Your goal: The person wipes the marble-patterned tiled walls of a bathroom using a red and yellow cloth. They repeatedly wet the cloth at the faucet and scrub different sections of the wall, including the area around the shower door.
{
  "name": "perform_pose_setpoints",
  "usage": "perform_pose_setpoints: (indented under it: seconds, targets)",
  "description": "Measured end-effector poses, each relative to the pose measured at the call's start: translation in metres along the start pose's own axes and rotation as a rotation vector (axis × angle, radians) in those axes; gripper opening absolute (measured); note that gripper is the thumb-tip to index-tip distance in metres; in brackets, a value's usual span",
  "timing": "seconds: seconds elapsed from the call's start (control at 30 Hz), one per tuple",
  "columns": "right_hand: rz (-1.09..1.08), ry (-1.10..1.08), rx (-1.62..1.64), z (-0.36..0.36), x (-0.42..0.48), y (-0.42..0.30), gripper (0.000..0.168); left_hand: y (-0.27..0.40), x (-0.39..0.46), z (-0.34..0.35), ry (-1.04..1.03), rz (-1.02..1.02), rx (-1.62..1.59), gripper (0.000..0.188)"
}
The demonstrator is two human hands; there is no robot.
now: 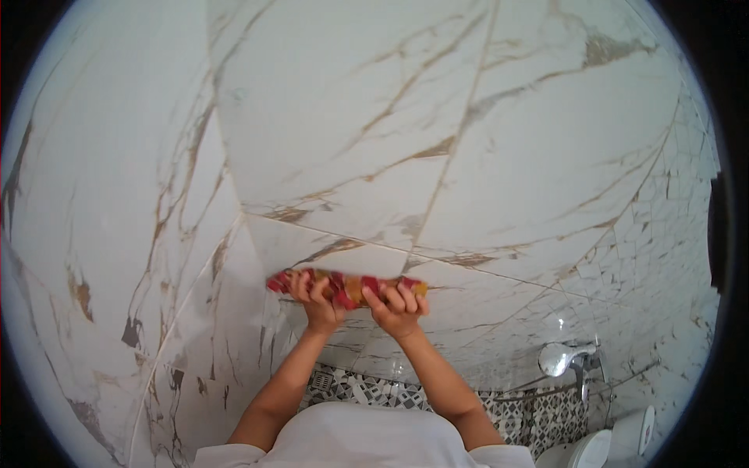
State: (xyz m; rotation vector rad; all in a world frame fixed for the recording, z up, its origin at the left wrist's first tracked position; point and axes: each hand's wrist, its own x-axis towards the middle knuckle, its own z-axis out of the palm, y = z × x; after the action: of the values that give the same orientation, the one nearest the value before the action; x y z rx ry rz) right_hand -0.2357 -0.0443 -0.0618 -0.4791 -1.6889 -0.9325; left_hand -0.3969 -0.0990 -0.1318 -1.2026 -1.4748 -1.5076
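Note:
A red and yellow patterned cloth [354, 291] is stretched sideways in front of me, close to the white marble-look tiled wall [351, 234]. My left hand [316, 298] grips its left part, with the fingers curled over the fabric. Farther right, my right hand [398, 307] grips the other part, near the yellow end. Both forearms reach forward from my white shirt. Whether the cloth touches the wall cannot be told. The palms are hidden.
A chrome shower head [559, 358] with a hose is on the right. At the lower right stands a white toilet [594, 450]. Below lies a patterned tile floor [515, 418] with a square drain [322, 380]. Tiled walls meet in a corner at the left.

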Motion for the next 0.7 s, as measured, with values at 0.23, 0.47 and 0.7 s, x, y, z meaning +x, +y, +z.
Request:
perform_pose_setpoints:
  seconds: [0.23, 0.47, 0.7]
  targets:
    - [0.088, 0.033, 0.044, 0.001, 0.110, 0.010, 0.026, 0.011, 0.115, -0.006, 0.096, 0.079, -0.065, 0.050]
    - [0.223, 0.198, 0.062, 0.002, 0.254, 0.042, 0.026, 0.059, 0.287, -0.030, 0.113, 0.250, -0.006, 0.049]
    - [0.054, 0.053, -0.024, -0.001, 0.078, 0.016, 0.019, 0.024, 0.081, -0.015, -0.140, 0.019, -0.002, 0.061]
